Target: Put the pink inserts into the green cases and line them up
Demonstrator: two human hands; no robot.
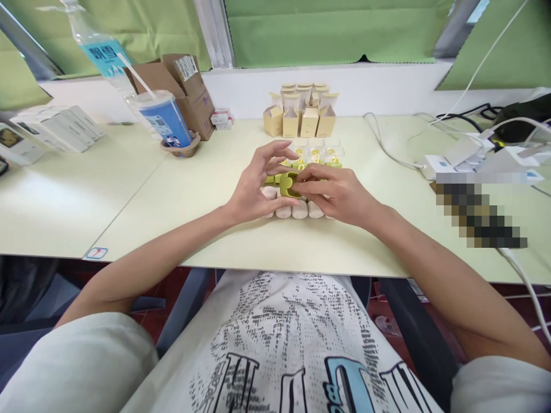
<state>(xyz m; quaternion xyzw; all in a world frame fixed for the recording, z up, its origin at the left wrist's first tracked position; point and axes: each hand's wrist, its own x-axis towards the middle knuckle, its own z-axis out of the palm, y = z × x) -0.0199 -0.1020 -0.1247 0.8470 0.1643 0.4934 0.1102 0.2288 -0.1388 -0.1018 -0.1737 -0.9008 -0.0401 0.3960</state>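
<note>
Head view: both hands are meeting over the table point(181, 195), left hand point(253, 189) and right hand point(340, 195) fingers pinching a small green piece point(287, 183) above white capsules point(293, 211).

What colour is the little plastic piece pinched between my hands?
Yellow-green; the plastic piece shows best in the head view.

Little here can be read. The bottle point(92, 43), up and left of the blue cup point(166, 117), has a blue label with two large white characters, too blurred to make out. The cup's own print is too small to read. The cardboard box point(189, 86), just right of the cup, bears a white sticker with illegible dark print. The shirt point(279, 344), well below the cup, shows large outlined letters, cut off at the edge.
</note>
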